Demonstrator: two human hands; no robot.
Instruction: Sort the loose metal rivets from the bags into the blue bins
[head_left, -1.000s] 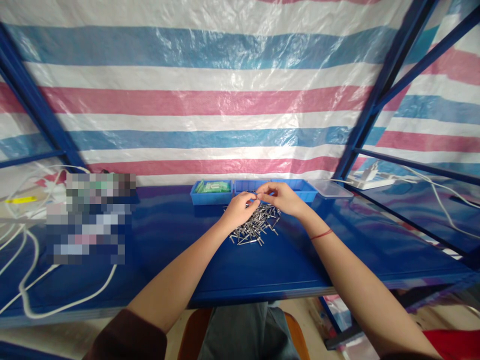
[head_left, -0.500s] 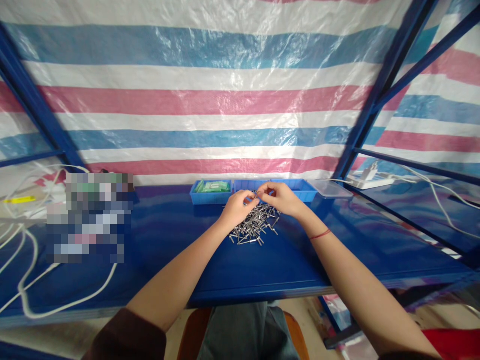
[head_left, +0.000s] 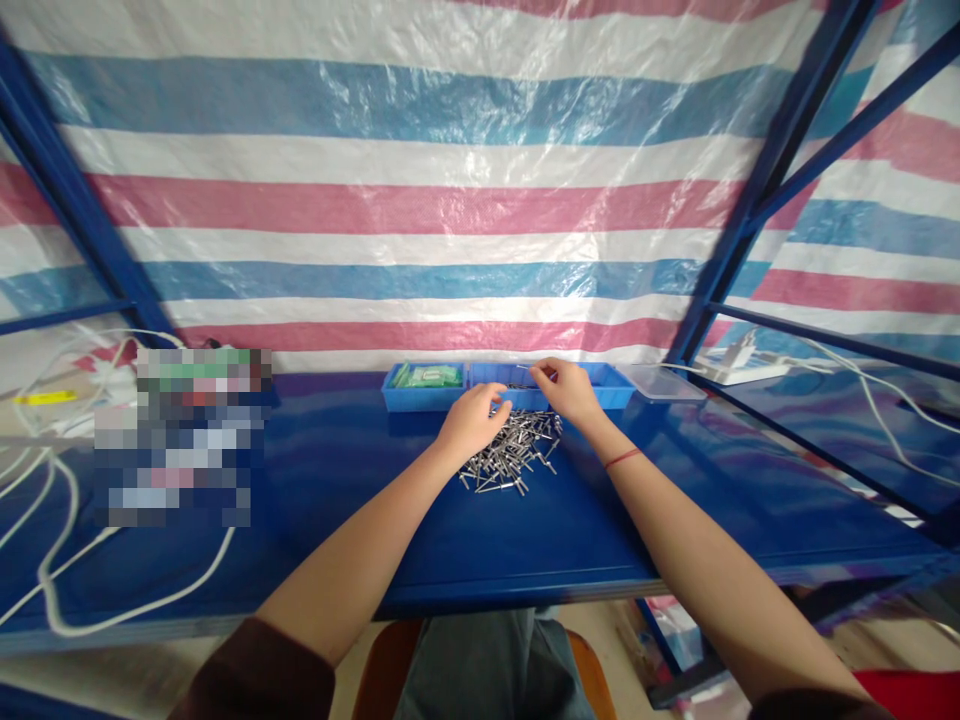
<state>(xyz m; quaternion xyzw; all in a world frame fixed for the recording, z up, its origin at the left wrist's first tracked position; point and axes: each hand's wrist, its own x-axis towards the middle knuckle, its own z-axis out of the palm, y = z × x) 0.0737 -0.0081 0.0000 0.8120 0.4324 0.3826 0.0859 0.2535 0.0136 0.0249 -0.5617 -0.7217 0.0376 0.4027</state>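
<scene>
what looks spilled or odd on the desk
The pins lie in a loose heap on the desk, in front of the bins, so they look spilled, though that may be deliberate. No damage shows; a left patch is blurred.

My right hand (head_left: 568,391) has moved away from my left hand (head_left: 472,422) and up over the blue box (head_left: 517,400), pinching a little metal pin (head_left: 526,367). My left hand has opened.

Backdrop (head_left: 420,210) striped white, blue, red — table (head_left: 330,500) deep blue — green packets (head_left: 427,376) — yellow strip (head_left: 46,397).
</scene>
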